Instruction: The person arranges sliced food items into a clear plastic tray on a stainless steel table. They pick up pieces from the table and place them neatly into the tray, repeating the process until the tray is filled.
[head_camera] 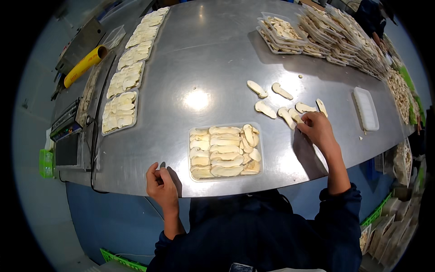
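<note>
My right hand is over the table with its thumb and fingers closed on the near end of a pale mushroom slice. Several loose slices lie around it, including a mushroom slice to the left and another mushroom slice just beyond my knuckles. In front of me stands a clear plastic tray packed with mushroom slices, laid in rows at left and middle, smaller pieces at right. Left of that tray, my left hand hovers by the table edge, fingers loosely bent, with nothing visible in it.
Filled trays line the left of the steel table. Stacked trays of slices rise at the back right, near another person. An upturned-looking white tray lies right. A scale-like device and yellow tube sit left.
</note>
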Tool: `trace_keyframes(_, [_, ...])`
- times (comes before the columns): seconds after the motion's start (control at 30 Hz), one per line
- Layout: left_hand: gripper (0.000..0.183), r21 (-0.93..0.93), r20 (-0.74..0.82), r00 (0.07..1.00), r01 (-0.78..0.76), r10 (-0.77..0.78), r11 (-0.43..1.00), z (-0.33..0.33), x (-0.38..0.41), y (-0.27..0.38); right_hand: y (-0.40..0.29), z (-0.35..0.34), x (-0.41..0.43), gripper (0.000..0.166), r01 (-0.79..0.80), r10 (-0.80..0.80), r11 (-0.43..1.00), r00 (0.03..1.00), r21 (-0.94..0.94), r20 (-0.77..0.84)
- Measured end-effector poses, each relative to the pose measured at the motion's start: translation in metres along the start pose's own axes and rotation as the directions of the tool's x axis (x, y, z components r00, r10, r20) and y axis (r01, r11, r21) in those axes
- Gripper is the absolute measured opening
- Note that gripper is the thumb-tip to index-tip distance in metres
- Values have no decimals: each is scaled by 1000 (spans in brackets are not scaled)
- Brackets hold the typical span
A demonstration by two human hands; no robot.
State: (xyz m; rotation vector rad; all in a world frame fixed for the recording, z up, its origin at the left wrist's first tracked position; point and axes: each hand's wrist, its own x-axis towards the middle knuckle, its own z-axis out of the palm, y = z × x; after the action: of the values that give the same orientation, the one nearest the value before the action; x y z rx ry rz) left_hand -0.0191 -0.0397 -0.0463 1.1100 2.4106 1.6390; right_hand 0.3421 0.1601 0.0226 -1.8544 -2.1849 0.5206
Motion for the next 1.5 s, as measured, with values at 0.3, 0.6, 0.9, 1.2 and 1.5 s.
trace_keyframes(0.3, [17,-25,-30,998,-51,50,998,1,1,1,-6,22,98,24,253,-270,959,953,-130,-134])
trace_keyframes(0.6, [17,-5,-34,999,-32,32,999,1,0,-4,-14,28,89,30,152,-143,974,988,169,-60])
trace_keyframes(0.9, [17,-42,-22,1000,-22,21,999,1,1,-5,-13,16,112,22,-52,48,998,994,37,99])
trace_keyframes(1.2, [18,-45,-22,999,-38,37,998,-1,0,-3,-21,20,78,38,335,-364,928,906,-160,-215])
trace_keyframes(1.5, [18,-52,-25,999,-47,45,998,1,1,0,-9,9,79,22,33,-41,994,996,106,74])
